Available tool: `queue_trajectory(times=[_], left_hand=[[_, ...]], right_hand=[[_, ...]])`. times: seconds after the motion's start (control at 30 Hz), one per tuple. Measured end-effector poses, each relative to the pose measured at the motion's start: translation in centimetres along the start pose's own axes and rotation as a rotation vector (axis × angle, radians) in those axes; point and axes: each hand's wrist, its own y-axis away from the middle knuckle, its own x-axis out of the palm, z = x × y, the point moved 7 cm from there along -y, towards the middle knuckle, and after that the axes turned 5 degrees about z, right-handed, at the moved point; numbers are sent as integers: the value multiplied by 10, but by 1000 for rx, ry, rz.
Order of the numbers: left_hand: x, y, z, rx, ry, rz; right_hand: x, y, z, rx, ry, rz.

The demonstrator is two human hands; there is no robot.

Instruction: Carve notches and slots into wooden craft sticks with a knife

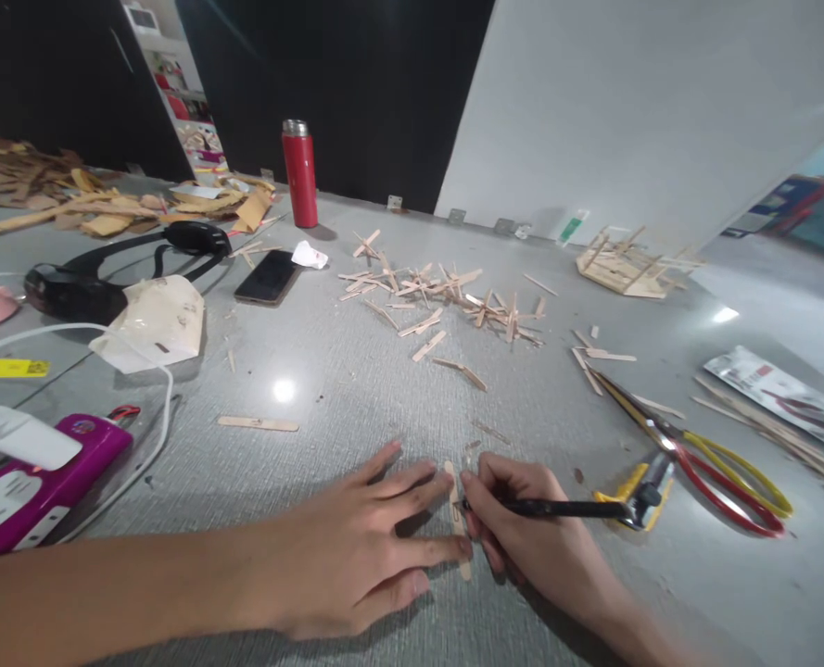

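A pale wooden craft stick (455, 500) lies on the grey table near the front edge. My left hand (366, 542) rests flat with fingers spread, its fingertips pressing on the stick. My right hand (523, 533) is closed around a black pen (557, 508), whose tip meets the stick. Part of the stick is hidden under my fingers.
Scissors with red and yellow handles (703, 463) and a yellow utility knife (638, 491) lie right of my hands. Several cut sticks (439, 301) are scattered mid-table. A phone (267, 277), red flask (300, 173), black headset (106, 269), purple power strip (29, 486) and stick model (624, 264) surround them.
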Motion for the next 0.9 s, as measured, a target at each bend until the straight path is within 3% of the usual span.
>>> queue_trajectory(times=[0.9], left_hand=[[-1,-1,2,-7,17,-13]], right_hand=[[0,0,7,-31,10,1]])
